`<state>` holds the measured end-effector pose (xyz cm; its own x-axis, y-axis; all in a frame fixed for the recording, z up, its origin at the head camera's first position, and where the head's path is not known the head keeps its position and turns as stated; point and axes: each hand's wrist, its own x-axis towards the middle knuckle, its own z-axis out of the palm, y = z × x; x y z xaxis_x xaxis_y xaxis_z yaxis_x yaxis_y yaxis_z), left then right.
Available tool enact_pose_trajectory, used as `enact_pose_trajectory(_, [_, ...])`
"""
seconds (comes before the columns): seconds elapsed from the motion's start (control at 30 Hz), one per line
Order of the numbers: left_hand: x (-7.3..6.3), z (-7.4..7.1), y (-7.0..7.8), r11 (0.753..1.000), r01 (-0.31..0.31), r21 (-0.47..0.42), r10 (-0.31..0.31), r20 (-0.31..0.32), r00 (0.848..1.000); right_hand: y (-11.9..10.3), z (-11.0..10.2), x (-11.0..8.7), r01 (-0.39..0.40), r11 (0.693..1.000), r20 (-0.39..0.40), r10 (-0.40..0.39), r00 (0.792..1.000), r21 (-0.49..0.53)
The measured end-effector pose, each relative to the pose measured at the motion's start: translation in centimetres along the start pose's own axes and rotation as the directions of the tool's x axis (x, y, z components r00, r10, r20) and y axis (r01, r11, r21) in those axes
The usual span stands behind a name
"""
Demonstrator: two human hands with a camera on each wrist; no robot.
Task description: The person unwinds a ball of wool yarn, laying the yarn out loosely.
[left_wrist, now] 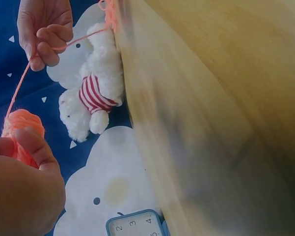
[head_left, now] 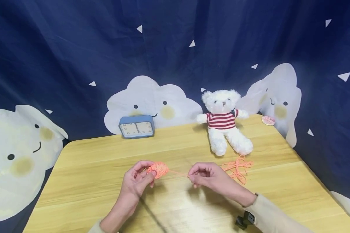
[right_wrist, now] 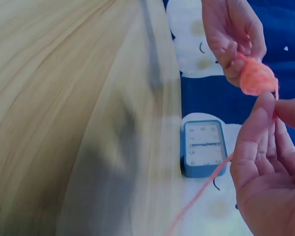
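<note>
My left hand [head_left: 137, 179] grips a small wound ball of orange yarn [head_left: 159, 170] between thumb and fingers, held above the table. A strand of yarn [left_wrist: 18, 91] runs from the ball to my right hand [head_left: 208, 176], which pinches it between thumb and fingertips. In the head view that strand stretches nearly straight between the two hands. Past the right hand the yarn trails on, seen as a single line in the right wrist view. A loose, looped heap of the same yarn [head_left: 237, 169] lies on the table just beyond my right hand.
A white teddy bear [head_left: 221, 121] in a red striped shirt sits at the back right of the wooden table [head_left: 84, 181]. Left of it stands a blue clock [head_left: 136, 127]. A round pink item [head_left: 268, 120] is at the far right corner. Behind hangs a dark blue curtain [head_left: 163, 58].
</note>
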<state>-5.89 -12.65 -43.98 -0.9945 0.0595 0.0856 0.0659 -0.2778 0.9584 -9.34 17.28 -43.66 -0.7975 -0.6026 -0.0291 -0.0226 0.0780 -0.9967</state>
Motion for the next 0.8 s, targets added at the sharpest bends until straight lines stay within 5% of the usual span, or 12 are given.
enact_pose_trajectory(0.23, [0.0, -0.3, -0.2, 0.999, -0.028, -0.03, 0.028, -0.007, 1.0, -0.1, -2.0, -0.9, 0.076, 0.997, -0.13, -0.08, 0.988, -0.035])
enact_pose_trajectory(0.47, [-0.1, -0.4, -0.1, 0.996, -0.078, -0.048, 0.076, -0.055, 0.996, -0.6, -4.5, -2.8, 0.071, 0.995, -0.294, -0.089, 0.952, -0.07])
enact_pose_trajectory(0.63, [0.0, -0.7, 0.0, 0.996, -0.079, -0.043, 0.074, -0.093, 0.993, -0.3, -6.5, -4.1, 0.117, 0.993, -0.408, -0.118, 0.905, -0.026])
enact_pose_trajectory(0.8, [-0.1, -1.2, -0.1, 0.996, -0.08, -0.042, 0.074, -0.117, 0.99, 0.4, -8.3, -4.7, 0.084, 0.996, -0.539, -0.058, 0.84, 0.023])
